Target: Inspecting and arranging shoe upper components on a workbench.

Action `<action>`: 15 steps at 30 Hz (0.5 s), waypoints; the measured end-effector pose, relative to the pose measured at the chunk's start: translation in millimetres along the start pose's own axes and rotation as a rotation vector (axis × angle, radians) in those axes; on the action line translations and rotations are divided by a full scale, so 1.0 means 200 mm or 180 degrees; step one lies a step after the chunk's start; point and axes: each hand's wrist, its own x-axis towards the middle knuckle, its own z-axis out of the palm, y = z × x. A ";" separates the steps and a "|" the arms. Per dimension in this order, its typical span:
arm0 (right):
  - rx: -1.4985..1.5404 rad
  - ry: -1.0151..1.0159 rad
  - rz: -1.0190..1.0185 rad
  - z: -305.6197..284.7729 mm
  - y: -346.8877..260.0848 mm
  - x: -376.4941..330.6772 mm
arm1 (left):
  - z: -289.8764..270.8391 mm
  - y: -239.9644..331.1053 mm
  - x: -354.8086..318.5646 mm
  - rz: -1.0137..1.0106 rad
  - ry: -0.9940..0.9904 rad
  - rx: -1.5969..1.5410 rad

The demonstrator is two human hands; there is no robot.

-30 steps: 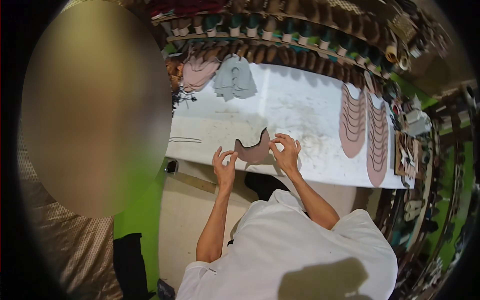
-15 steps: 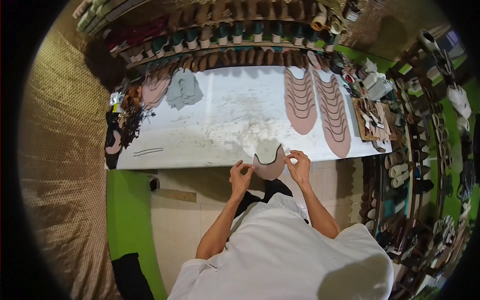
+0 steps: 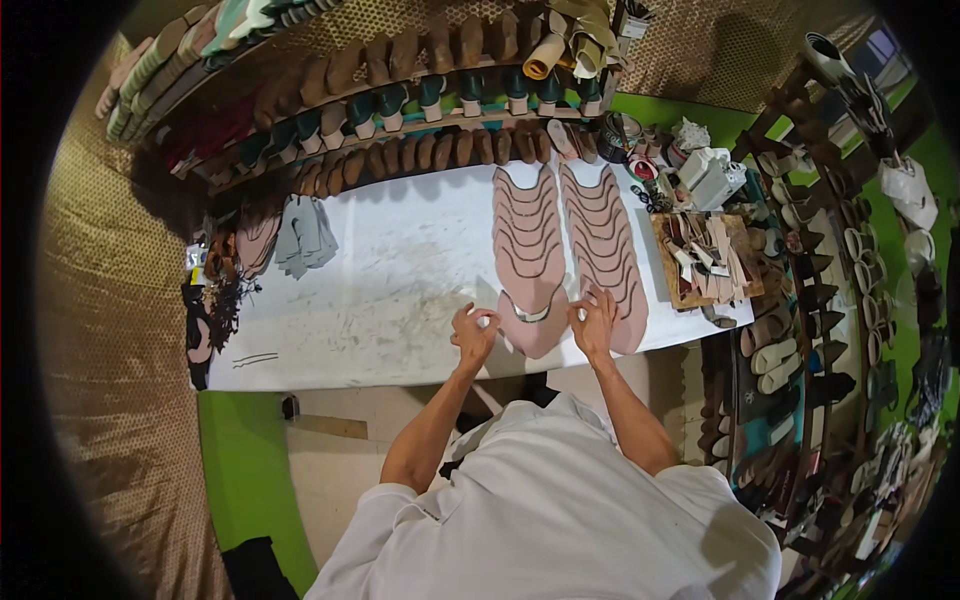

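Your left hand and right hand each have thumb and forefinger pinched on opposite side edges of the curved pink piece, which sits just below the centre of the frame at the foot of the left row of pink pieces. Whether it rests on the surface or hovers just over it, you cannot tell from here. To handle it well, hold both sides at equal height and tension, since thin, bendable-looking stock like this would probably skew or stretch if one hand led. Grip lightly near the edges, so the dark-lined inner curve stays free of your fingertips. Watch the pale gap inside that curve; it is your best guide to evenness. Mind your right fingers too: they lie close over the right row of pink pieces, and a low knuckle could drag its bottom one.
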 end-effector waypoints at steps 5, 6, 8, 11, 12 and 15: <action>0.0057 -0.0322 -0.0026 0.06 0.09 0.23 | 0.12 0.04 0.20 -0.0247 0.0306 0.0458; 0.0066 -0.0375 -0.0032 0.06 0.10 0.25 | 0.14 0.04 0.21 -0.0350 0.0301 0.0601; 0.0081 -0.0450 -0.0031 0.08 0.13 0.31 | 0.17 0.05 0.27 -0.0370 0.0320 0.0687; 0.0070 -0.0523 -0.0137 0.11 0.11 0.36 | 0.16 0.04 0.31 -0.0422 0.0323 0.0715; 0.0091 -0.0545 -0.0149 0.12 0.11 0.37 | 0.16 0.05 0.32 -0.0430 0.0284 0.0640; 0.0061 -0.0540 -0.0155 0.15 0.13 0.40 | 0.18 0.07 0.33 -0.0556 0.0317 0.0708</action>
